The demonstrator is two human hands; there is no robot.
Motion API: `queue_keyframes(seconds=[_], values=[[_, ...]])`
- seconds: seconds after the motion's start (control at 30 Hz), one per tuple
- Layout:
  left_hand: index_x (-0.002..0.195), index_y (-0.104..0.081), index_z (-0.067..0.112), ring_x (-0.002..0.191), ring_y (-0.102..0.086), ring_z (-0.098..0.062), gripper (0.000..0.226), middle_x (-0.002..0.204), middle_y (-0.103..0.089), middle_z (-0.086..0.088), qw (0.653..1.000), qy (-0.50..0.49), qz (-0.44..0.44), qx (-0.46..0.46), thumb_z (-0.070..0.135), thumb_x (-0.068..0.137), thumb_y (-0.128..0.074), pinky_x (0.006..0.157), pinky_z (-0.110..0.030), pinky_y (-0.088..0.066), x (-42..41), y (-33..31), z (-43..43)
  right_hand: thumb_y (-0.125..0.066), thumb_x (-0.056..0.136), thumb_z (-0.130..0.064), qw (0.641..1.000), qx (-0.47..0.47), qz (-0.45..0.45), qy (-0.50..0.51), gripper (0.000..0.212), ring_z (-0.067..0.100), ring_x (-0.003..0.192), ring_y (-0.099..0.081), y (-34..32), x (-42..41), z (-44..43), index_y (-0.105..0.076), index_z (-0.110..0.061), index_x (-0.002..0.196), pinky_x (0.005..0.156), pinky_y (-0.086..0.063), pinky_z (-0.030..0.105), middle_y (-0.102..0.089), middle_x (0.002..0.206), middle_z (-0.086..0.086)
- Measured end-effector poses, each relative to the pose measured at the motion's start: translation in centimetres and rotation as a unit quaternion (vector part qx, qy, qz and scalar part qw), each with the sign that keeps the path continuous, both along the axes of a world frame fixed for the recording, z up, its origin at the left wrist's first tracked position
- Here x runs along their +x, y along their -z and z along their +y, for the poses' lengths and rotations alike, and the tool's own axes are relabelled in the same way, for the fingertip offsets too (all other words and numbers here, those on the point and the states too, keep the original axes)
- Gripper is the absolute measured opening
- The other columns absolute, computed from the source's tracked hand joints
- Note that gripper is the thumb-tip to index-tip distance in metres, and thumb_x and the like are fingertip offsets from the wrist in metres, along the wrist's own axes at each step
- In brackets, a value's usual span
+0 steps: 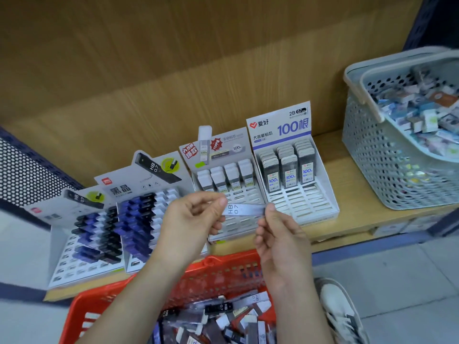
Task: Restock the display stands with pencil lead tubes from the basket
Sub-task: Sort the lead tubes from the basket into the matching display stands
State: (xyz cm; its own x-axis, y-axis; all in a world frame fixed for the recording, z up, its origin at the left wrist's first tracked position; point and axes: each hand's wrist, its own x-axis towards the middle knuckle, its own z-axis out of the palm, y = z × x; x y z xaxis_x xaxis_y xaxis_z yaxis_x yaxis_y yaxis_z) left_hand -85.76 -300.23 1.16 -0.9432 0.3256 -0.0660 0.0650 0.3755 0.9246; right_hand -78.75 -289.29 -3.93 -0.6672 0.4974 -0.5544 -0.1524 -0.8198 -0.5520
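A grey-blue pencil lead tube (244,209) marked HB 0.7 lies level between both hands, above the shelf's front edge. My left hand (191,219) pinches its left end with thumb and forefinger. My right hand (278,234) pinches its right end. Below them the red basket (206,271) holds several loose lead tubes (218,319). On the wooden shelf stand several display stands: two at the left (99,234) with black and blue tubes, a middle one (223,175) with white-capped tubes, and a right one (298,170) labelled 100 with grey tubes.
A grey perforated basket (387,165) full of small boxed items sits on the shelf at the right. A perforated dark panel (24,175) bounds the shelf on the left. My shoe (340,309) rests on the tiled floor beside the red basket.
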Motion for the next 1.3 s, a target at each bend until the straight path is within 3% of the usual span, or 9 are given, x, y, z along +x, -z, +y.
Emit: queue_keyframes(seconds=[0.23,0.37,0.47,0.57,0.67,0.87,0.97,1.13,1.3], values=[[0.096,-0.072,0.017,0.075,-0.07,-0.019,0.015,0.089,-0.072,-0.011,0.999,-0.031,-0.004,0.027,0.008,0.084,-0.068,0.066,-0.019,-0.055,-1.1,-1.2,-3.4,-0.062,0.094,-0.009,0.992,0.06,0.002,-0.11,0.008,0.012,0.059,-0.06,0.3,-0.6,-1.9,-0.069,-0.006,0.091,0.053,-0.048,0.019,-0.068,0.071,0.007],[0.092,-0.072,0.029,0.071,-0.065,-0.014,0.022,0.083,-0.069,-0.005,0.994,-0.079,0.069,0.004,0.009,0.086,-0.067,0.071,-0.027,-0.055,-2.8,-1.9,-7.5,-0.06,0.096,-0.005,0.957,0.203,-0.038,-0.204,0.016,0.011,0.07,-0.064,1.5,-1.4,-3.5,-0.073,-0.016,0.095,0.061,-0.053,0.023,-0.071,0.082,0.004],[0.092,-0.07,0.033,0.075,-0.061,-0.019,0.024,0.081,-0.063,-0.002,0.989,-0.1,0.108,-0.021,0.01,0.087,-0.066,0.073,-0.028,-0.054,-3.5,-2.5,-10.8,-0.059,0.097,-0.008,0.893,0.359,-0.07,-0.263,0.024,0.011,0.089,-0.064,2.6,-2.0,-4.4,-0.07,-0.029,0.093,0.082,-0.052,0.024,-0.069,0.095,-0.006],[0.092,-0.069,0.033,0.072,-0.059,-0.016,0.027,0.076,-0.066,0.004,0.986,-0.102,0.122,-0.041,0.007,0.088,-0.065,0.078,-0.034,-0.055,-3.1,-2.6,-12.9,-0.055,0.099,-0.012,0.815,0.472,-0.088,-0.324,0.023,-0.001,0.095,-0.059,3.4,-2.1,-5.3,-0.068,-0.023,0.114,0.083,-0.043,0.01,-0.064,0.105,-0.012],[0.089,-0.069,0.036,0.073,-0.061,-0.017,0.029,0.073,-0.068,0.008,0.985,-0.105,0.128,-0.056,0.007,0.088,-0.065,0.08,-0.045,-0.055,-2.8,-2.4,-13.9,-0.055,0.099,-0.015,0.73,0.565,-0.116,-0.368,0.034,0.011,0.116,-0.056,4.3,-2.2,-6.5,-0.061,-0.018,0.131,0.103,-0.042,0.023,-0.06,0.125,-0.004],[0.102,-0.069,0.034,0.083,-0.067,-0.008,0.026,0.096,-0.07,0.009,0.98,-0.073,0.165,-0.089,0.012,0.093,-0.059,0.082,-0.02,-0.053,-3.6,-1.5,-13.2,-0.052,0.099,-0.021,0.614,0.657,-0.166,-0.404,0.043,0.019,0.133,-0.042,5.8,-1.7,-8.1,-0.051,-0.024,0.141,0.113,-0.036,0.037,-0.049,0.143,-0.002],[0.097,-0.067,0.039,0.079,-0.068,-0.009,0.027,0.087,-0.068,0.015,0.979,-0.082,0.171,-0.079,0.013,0.092,-0.061,0.082,-0.027,-0.055,-4.4,-1.5,-13.2,-0.05,0.098,-0.021,0.593,0.666,-0.181,-0.415,0.048,0.017,0.135,-0.036,5.8,-1.5,-8.7,-0.045,-0.035,0.144,0.11,-0.037,0.046,-0.045,0.146,-0.01],[0.099,-0.072,0.024,0.076,-0.06,0.004,0.017,0.083,-0.065,0.017,0.967,-0.047,0.199,-0.153,0.012,0.087,-0.068,0.082,-0.016,-0.05,-5.3,-0.6,-12.1,-0.049,0.098,-0.022,0.567,0.687,-0.198,-0.409,0.052,0.013,0.136,-0.034,5.5,-1.6,-9.0,-0.041,-0.042,0.145,0.108,-0.03,0.045,-0.04,0.149,-0.014],[0.109,-0.072,0.018,0.083,-0.06,-0.004,0.021,0.099,-0.071,0.005,0.946,0.004,0.207,-0.248,0.016,0.089,-0.066,0.08,-0.009,-0.041,-6.0,1.6,-10.7,-0.049,0.098,-0.02,0.567,0.694,-0.194,-0.399,0.051,0.009,0.138,-0.036,5.7,-1.5,-9.2,-0.043,-0.041,0.144,0.111,-0.023,0.041,-0.041,0.15,-0.014]])
